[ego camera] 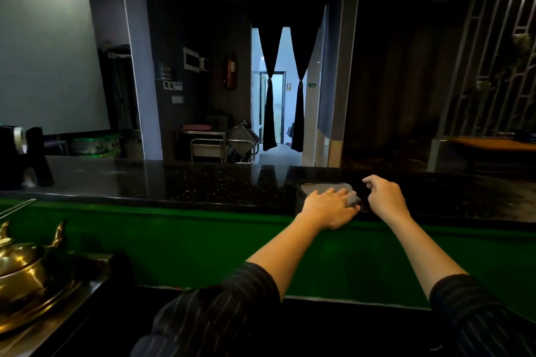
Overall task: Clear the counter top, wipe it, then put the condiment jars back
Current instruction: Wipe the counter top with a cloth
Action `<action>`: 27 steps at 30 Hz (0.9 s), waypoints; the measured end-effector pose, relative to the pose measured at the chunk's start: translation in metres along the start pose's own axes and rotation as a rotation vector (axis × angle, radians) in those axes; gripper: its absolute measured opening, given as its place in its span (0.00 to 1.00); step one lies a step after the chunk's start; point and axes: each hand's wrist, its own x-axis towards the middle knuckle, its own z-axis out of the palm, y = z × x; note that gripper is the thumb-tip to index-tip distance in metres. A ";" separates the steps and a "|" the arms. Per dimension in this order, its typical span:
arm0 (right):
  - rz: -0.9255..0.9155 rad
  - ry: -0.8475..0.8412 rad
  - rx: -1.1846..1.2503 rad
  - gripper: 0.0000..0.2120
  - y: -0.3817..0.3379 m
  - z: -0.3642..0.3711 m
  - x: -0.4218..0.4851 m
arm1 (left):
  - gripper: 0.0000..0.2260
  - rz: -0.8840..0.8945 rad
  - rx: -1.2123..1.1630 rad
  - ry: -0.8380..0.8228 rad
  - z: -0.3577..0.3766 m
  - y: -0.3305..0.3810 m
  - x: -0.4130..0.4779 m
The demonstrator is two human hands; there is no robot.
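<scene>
Sleeves (220,307) lowest in view. Left hand (327,206) lies flat, fingers straight, pressing the cloth (320,186) at the counter's (174,182) near edge. Right hand (383,197) hovers just beside it, loosely curled, empty. To wipe well, use even palm pressure and overlapping strokes along the edge.
</scene>
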 end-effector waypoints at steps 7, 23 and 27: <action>-0.058 -0.146 0.213 0.34 -0.008 -0.018 -0.022 | 0.22 0.038 -0.208 0.031 -0.002 -0.009 -0.035; -0.143 -0.625 0.435 0.06 -0.094 0.068 -0.201 | 0.14 -0.350 -0.806 0.110 -0.003 -0.105 -0.221; -0.043 -0.804 0.540 0.04 -0.142 0.105 -0.245 | 0.17 -0.524 -0.819 0.104 -0.003 -0.156 -0.299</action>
